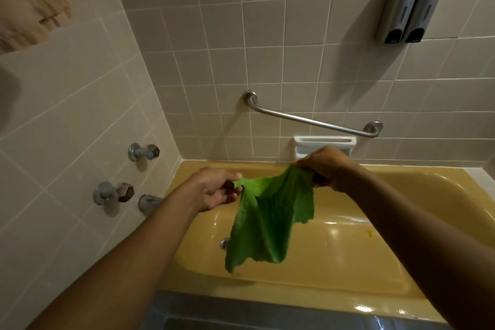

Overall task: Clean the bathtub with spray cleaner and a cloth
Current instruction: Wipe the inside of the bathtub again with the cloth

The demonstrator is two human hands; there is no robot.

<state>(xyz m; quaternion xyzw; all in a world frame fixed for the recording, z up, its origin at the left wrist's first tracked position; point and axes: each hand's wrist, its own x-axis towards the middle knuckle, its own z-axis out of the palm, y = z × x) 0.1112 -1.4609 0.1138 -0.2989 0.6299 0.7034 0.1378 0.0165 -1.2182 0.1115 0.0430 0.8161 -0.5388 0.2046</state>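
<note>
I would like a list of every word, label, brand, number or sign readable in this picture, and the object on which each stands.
None: no readable text shows in this view.
The two grey wall dispensers carry no legible label.
The green cloth, the yellow bathtub and the taps bear no visible writing.

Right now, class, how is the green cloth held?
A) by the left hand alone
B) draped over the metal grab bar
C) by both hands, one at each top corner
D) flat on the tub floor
C: the left hand pinches one top corner of the green cloth and the right hand grips the other, above the yellow bathtub.
</note>
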